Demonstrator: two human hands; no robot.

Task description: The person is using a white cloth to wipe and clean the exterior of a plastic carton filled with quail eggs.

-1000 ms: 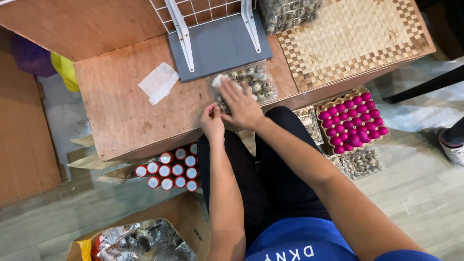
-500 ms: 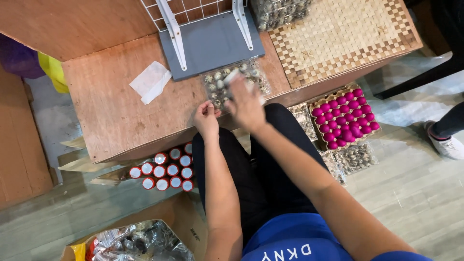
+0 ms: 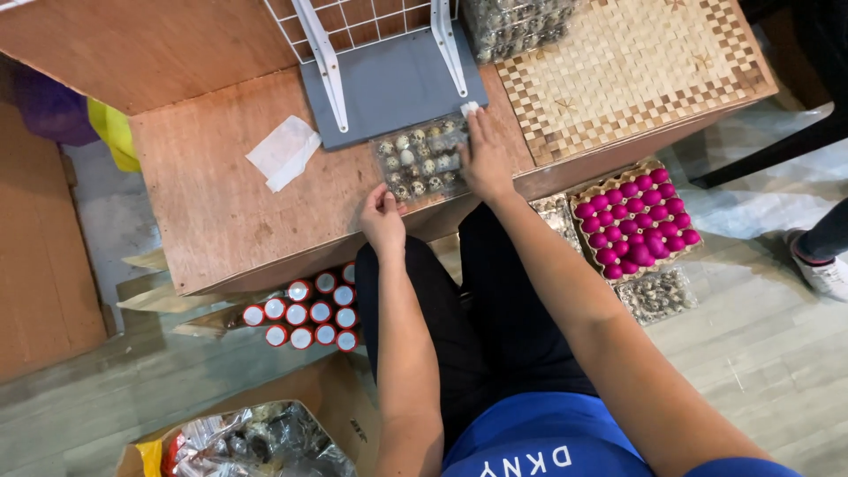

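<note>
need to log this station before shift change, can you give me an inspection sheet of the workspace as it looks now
surface: brown wooden table, with a woven checkered mat on its right part
job's things: clear plastic tray of speckled quail eggs near the table's front edge
clutter: white paper scrap; grey base of a white wire rack
grips: left hand at the tray's near corner; right hand on its right end
cables: nothing seen
surroundings: carton of pink eggs, red-capped bottles and an open box with foil bags on the floor
</note>
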